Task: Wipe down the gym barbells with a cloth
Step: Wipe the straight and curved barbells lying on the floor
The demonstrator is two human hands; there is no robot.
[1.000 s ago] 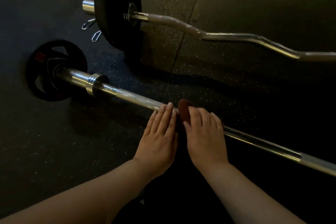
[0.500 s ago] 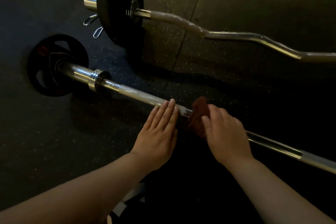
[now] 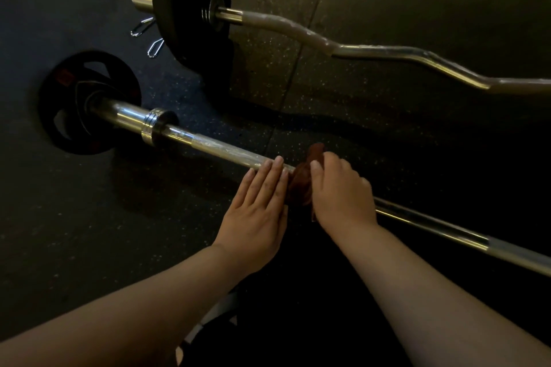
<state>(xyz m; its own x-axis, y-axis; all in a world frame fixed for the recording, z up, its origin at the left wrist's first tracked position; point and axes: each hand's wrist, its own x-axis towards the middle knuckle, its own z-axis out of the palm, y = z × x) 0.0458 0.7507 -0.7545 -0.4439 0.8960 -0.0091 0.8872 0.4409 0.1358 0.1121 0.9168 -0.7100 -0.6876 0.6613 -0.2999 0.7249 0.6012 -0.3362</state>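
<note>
At nine o'clock of the view: black weight plate (image 3: 89, 101) on the end of the straight barbell (image 3: 226, 152), chrome collar (image 3: 152, 128) just inboard of it. Loaded end likely serving to hold the shaft clear of the rubber floor (image 3: 89, 232), leaving room for a cloth to pass round. Shaft running from there toward four o'clock and out of the frame.

At eleven o'clock: larger plate (image 3: 190, 9) on the curl bar (image 3: 387, 53), two spring clips (image 3: 141, 27) loose on the floor beside its sleeve end. Well apart from the straight barbell, bending off toward three o'clock. No hand on it; judged to be waiting its turn.

Near centre: left hand (image 3: 256, 211) released, fingers straight and together, tips laid flat on the shaft. Seemingly placed there to stop the bar rolling under the rubbing.

Just at three o'clock of that hand: reddish-brown cloth (image 3: 301, 179) bunched over the shaft, touching the left fingers. On top of it, right hand (image 3: 343, 194), fingers curled down and grasping the cloth against the bar; thumb hidden. Wrapped so, most likely, to rub the whole round of the steel and not the top alone.

Toward four o'clock: long bare run of shaft, judged not yet done.
</note>
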